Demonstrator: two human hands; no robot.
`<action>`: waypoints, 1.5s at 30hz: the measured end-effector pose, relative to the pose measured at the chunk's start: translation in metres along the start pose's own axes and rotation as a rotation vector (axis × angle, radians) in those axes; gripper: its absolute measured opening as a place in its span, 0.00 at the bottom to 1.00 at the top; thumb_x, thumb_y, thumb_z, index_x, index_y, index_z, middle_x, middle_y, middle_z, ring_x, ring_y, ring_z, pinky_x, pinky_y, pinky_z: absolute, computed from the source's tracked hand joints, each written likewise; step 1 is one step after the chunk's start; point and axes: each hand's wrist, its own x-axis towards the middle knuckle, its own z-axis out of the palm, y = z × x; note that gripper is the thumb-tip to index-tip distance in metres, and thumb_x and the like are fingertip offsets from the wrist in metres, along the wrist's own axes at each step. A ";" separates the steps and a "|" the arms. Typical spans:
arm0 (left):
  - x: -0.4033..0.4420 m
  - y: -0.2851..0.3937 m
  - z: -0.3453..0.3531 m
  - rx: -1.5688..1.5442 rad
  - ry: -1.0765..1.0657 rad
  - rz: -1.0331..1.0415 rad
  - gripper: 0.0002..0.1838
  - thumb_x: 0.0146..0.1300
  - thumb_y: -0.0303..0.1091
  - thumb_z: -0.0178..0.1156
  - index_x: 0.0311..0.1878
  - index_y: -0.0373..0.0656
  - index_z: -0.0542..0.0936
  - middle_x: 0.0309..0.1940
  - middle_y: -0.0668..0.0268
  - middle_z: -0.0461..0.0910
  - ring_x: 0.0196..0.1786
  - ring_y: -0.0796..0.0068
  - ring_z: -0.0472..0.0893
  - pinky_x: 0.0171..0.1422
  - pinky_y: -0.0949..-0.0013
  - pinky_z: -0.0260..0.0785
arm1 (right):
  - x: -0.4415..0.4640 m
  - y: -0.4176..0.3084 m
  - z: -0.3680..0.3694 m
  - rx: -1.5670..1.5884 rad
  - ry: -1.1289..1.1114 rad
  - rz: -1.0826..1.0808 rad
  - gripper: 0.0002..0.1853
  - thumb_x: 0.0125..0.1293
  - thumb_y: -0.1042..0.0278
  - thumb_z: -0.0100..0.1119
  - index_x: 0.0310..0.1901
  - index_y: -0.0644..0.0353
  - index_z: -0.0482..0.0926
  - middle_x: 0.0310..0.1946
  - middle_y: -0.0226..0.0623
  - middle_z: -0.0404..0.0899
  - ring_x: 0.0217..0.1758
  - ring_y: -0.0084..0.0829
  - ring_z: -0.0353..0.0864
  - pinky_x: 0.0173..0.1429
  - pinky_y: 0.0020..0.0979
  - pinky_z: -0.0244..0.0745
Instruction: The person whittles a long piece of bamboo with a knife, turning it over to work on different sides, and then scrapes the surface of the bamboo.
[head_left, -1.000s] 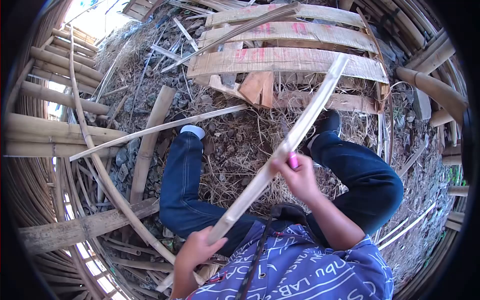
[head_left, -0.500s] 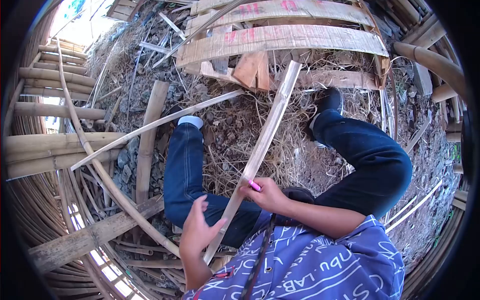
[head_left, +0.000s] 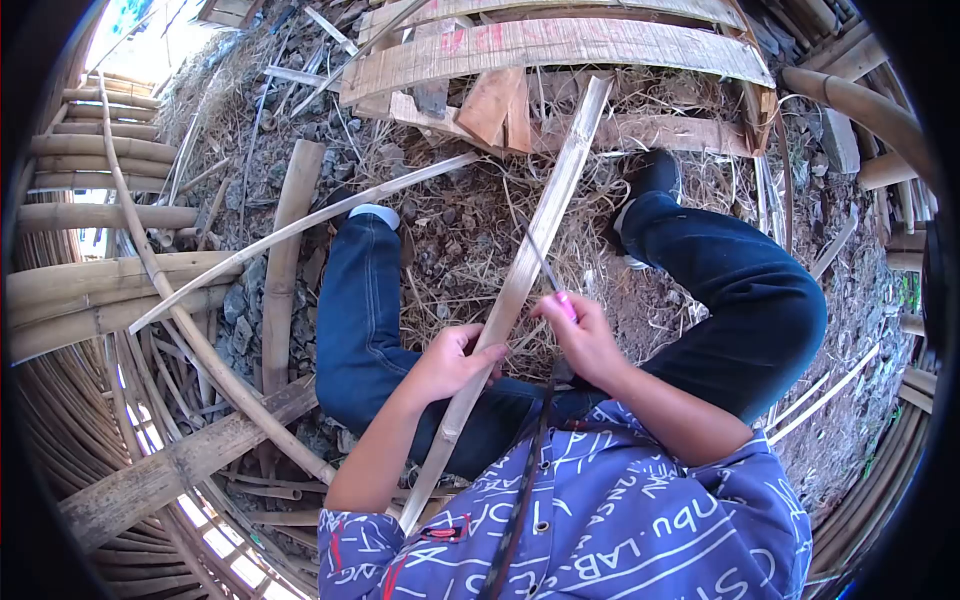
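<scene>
Just above our lap, our left hand (head_left: 458, 364) is closed around a long strip of split bamboo (head_left: 520, 280), its thumb laid over the upper face; the other fingers curl beneath, so we see only a little of them. To the right of it, our right hand (head_left: 586, 343) is closed on the pink handle (head_left: 566, 306) of a knife (head_left: 541, 262), and much of that handle is covered by the fingers. From there the thin blade points away from us and crosses over the strip beyond the left hand; whether it touches the wood, we cannot tell. Below the left hand the strip slants down towards us until its near end is lost beside our printed shirt (head_left: 620, 510). Its far end reaches well past both hands, up to a slatted wooden frame (head_left: 560, 52) with faded red marks, which the top edge of our view cuts off. Left of the hands, a thin stick (head_left: 395, 191) crosses a thick pole (head_left: 283, 300), whose lower end is hard to follow among other pieces. Beyond the left hand, our left shoe (head_left: 341, 196) is mostly hidden by the stick and our trouser leg (head_left: 350, 300); past the right hand, our right shoe (head_left: 655, 178) shows more plainly.
</scene>
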 end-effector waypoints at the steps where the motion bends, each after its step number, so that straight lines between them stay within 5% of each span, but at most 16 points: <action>1: 0.002 0.001 0.002 -0.113 -0.044 -0.029 0.15 0.64 0.36 0.59 0.49 0.36 0.75 0.28 0.64 0.79 0.29 0.77 0.80 0.32 0.73 0.74 | 0.002 0.002 -0.007 0.000 0.002 0.003 0.17 0.71 0.59 0.48 0.32 0.62 0.78 0.17 0.19 0.64 0.21 0.12 0.60 0.24 0.20 0.54; 4: 0.004 0.007 0.008 -0.245 -0.094 -0.088 0.12 0.68 0.39 0.54 0.42 0.39 0.73 0.22 0.69 0.73 0.22 0.80 0.74 0.25 0.76 0.70 | 0.009 0.002 -0.019 -0.028 0.000 -0.145 0.25 0.74 0.55 0.37 0.25 0.62 0.74 0.16 0.21 0.62 0.19 0.15 0.58 0.24 0.22 0.53; 9: 0.018 -0.006 0.007 -0.575 -0.313 -0.240 0.15 0.71 0.45 0.48 0.32 0.45 0.67 0.17 0.76 0.59 0.15 0.85 0.60 0.17 0.79 0.56 | 0.019 -0.012 -0.016 -0.247 0.033 -0.190 0.24 0.73 0.56 0.42 0.24 0.64 0.72 0.13 0.29 0.64 0.17 0.22 0.60 0.23 0.29 0.58; 11: 0.021 -0.007 0.009 -0.626 -0.340 -0.248 0.18 0.71 0.48 0.48 0.28 0.48 0.64 0.17 0.79 0.55 0.15 0.88 0.53 0.17 0.80 0.47 | 0.021 -0.024 -0.015 -0.604 -0.009 -0.250 0.21 0.70 0.57 0.47 0.24 0.65 0.72 0.12 0.41 0.67 0.15 0.34 0.65 0.23 0.35 0.62; 12: 0.021 -0.006 0.010 -0.628 -0.340 -0.250 0.18 0.71 0.48 0.48 0.28 0.48 0.64 0.17 0.79 0.55 0.15 0.88 0.53 0.17 0.80 0.47 | 0.022 -0.026 -0.014 -0.717 0.007 -0.335 0.20 0.68 0.57 0.50 0.25 0.65 0.74 0.15 0.50 0.69 0.18 0.47 0.72 0.24 0.41 0.65; 15: 0.020 -0.001 0.015 -0.620 -0.316 -0.246 0.19 0.71 0.47 0.47 0.26 0.50 0.60 0.16 0.79 0.56 0.15 0.88 0.53 0.17 0.80 0.46 | 0.025 -0.020 -0.014 -0.870 0.010 -0.383 0.20 0.66 0.55 0.52 0.24 0.64 0.75 0.16 0.48 0.73 0.22 0.52 0.75 0.26 0.44 0.67; 22: 0.021 -0.003 0.025 -0.428 -0.219 -0.178 0.18 0.72 0.46 0.44 0.27 0.50 0.61 0.16 0.79 0.53 0.14 0.89 0.51 0.16 0.80 0.44 | 0.051 -0.007 -0.039 -1.074 0.228 -0.606 0.22 0.63 0.46 0.55 0.21 0.55 0.75 0.12 0.40 0.74 0.17 0.42 0.78 0.20 0.39 0.70; 28: 0.021 -0.003 0.028 -0.363 -0.186 -0.205 0.17 0.72 0.46 0.43 0.27 0.49 0.61 0.15 0.79 0.53 0.14 0.89 0.51 0.15 0.79 0.42 | 0.067 -0.019 -0.063 -1.131 0.357 -0.487 0.22 0.63 0.47 0.55 0.21 0.56 0.77 0.13 0.42 0.75 0.18 0.43 0.78 0.22 0.40 0.71; 35: 0.026 0.009 0.019 -0.458 -0.194 -0.160 0.19 0.72 0.47 0.45 0.26 0.48 0.62 0.15 0.79 0.53 0.13 0.88 0.51 0.15 0.78 0.42 | 0.025 -0.019 -0.011 -0.950 -0.012 -0.597 0.17 0.61 0.51 0.58 0.26 0.57 0.78 0.16 0.41 0.76 0.20 0.43 0.79 0.24 0.40 0.72; 45: 0.018 0.030 0.023 -0.419 -0.163 0.004 0.18 0.71 0.48 0.47 0.29 0.45 0.66 0.13 0.78 0.55 0.12 0.88 0.54 0.15 0.79 0.45 | 0.027 -0.034 -0.011 -0.999 0.031 -0.629 0.19 0.61 0.50 0.58 0.24 0.57 0.76 0.16 0.39 0.76 0.20 0.42 0.79 0.23 0.40 0.72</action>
